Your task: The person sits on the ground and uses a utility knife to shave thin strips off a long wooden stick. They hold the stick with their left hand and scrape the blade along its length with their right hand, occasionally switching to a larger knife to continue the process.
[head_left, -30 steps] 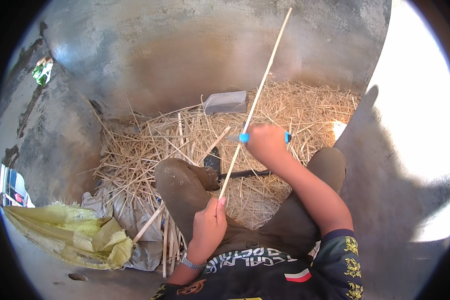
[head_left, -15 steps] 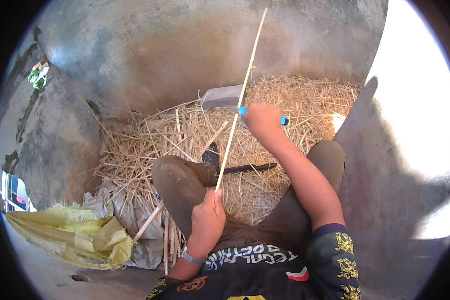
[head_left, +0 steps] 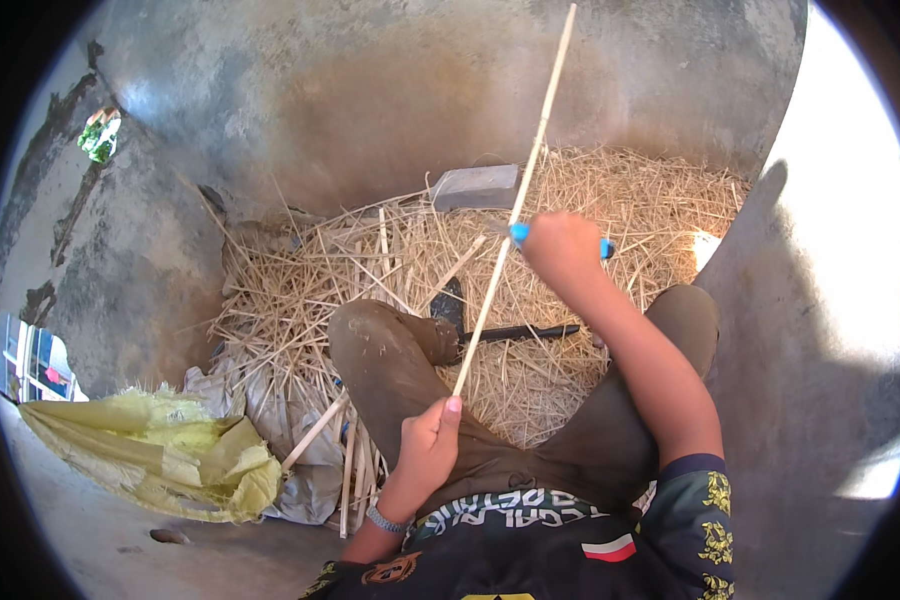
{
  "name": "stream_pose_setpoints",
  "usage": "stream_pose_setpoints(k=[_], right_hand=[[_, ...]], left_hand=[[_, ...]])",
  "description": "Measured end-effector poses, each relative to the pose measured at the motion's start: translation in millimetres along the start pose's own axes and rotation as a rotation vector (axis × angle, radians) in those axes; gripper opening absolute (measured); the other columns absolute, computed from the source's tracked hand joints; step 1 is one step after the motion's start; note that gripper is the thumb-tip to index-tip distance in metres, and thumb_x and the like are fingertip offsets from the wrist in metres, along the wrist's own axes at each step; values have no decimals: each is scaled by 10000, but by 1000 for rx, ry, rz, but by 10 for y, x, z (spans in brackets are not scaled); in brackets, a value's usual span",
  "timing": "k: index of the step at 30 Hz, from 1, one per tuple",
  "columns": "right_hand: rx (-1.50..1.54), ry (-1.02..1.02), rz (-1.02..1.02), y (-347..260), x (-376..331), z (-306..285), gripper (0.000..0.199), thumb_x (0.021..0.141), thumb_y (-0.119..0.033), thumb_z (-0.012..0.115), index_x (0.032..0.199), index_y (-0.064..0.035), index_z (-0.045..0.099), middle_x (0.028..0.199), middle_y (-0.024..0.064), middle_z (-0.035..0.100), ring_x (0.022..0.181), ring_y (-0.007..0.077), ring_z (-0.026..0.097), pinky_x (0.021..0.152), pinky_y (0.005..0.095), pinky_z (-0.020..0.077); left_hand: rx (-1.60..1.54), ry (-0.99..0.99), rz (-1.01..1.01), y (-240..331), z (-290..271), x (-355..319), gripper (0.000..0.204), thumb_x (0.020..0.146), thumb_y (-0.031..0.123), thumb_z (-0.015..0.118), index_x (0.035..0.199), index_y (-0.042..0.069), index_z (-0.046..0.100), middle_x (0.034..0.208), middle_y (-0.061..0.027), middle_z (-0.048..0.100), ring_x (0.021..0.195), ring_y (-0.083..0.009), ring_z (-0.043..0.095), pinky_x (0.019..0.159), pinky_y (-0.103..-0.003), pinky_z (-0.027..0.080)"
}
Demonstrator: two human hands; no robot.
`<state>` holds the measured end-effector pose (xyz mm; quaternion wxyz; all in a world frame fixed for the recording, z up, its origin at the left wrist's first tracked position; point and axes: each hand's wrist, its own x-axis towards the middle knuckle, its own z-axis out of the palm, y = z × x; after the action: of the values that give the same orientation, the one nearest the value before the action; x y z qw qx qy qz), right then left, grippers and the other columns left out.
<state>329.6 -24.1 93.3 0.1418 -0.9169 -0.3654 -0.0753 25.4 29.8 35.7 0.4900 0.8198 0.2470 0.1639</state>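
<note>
A long, thin, pale strip of bamboo or wood (head_left: 492,293) slants up and to the right, away from me. Its near end is gripped in my left hand (head_left: 430,442), closed with the thumb along it. My right hand (head_left: 566,250) is wrapped around the blue handle (head_left: 607,248) of a knife and sits against the strip about midway along. The knife's blade (head_left: 499,227) shows just left of the strip, partly hidden by it. Below, a dark, long tool (head_left: 530,331), possibly a machete, lies across the straw between my legs.
Straw-like shavings (head_left: 630,200) cover the floor, with several cut strips (head_left: 382,250) at left. A grey block (head_left: 476,187) rests by the far wall (head_left: 400,90). A yellow woven sack (head_left: 160,455) lies at lower left, and a wall (head_left: 770,400) rises on the right.
The whole view has shifted, so the surroundings appear farther right. The strip leans slightly more to the right. Both hands keep their grips, with the knife still at the strip.
</note>
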Motion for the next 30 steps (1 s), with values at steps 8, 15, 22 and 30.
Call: stream_pose_setpoints(k=[8,15,22,30], right_hand=[[148,314,-366,-170,-283,443,170,833,-174,632,697,-83,682,618,122,669,538,284,681,466,401,518],[41,353,-248,-176,-67,454,91,762,-133,668,697,-72,686,671,119,695,572,263,701,479,379,526],[64,197,404,600,448,31,186,870,-158,616,818,-57,763,808,170,747,737,322,753,610,413,578],[83,259,-113,219,-1,152,157,815,-230,723,747,-89,741,664,128,688,561,305,682,554,402,556]], left_hand=[[7,58,13,137,128,148,478,1106,353,454,774,15,510,565,26,424,542,-50,385,486,-287,333],[19,82,-32,340,211,139,465,1107,331,452,778,8,509,556,8,416,552,-59,405,495,-305,356],[71,-123,1,412,179,-205,450,1104,314,465,782,5,519,550,9,456,527,-60,401,483,-305,358],[-590,-320,-364,188,-77,-104,406,1098,384,470,798,116,414,574,68,304,434,-25,268,392,-231,223]])
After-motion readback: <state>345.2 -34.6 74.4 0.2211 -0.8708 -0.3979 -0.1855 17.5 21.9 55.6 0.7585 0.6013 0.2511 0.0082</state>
